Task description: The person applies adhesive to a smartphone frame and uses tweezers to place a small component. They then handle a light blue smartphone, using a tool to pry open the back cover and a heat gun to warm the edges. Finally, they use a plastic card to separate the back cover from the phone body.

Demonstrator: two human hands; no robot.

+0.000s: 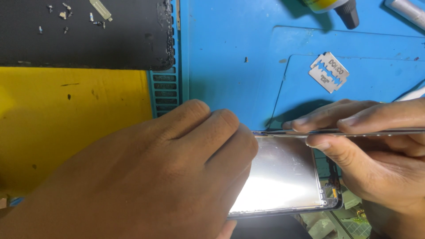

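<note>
A: Phone panel [283, 177] — where is it lying?
B: On the blue mat [230, 66], under the left hand [146, 177], fingers curling onto it.
A: And the right hand [376, 150]?
B: Its fingers are pinching a thin metal tool [354, 132] along the panel's top edge.

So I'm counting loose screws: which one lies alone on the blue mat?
The single small screw on the blue mat, left of the razor blade; the other screws sit clustered on the black pad.
</note>
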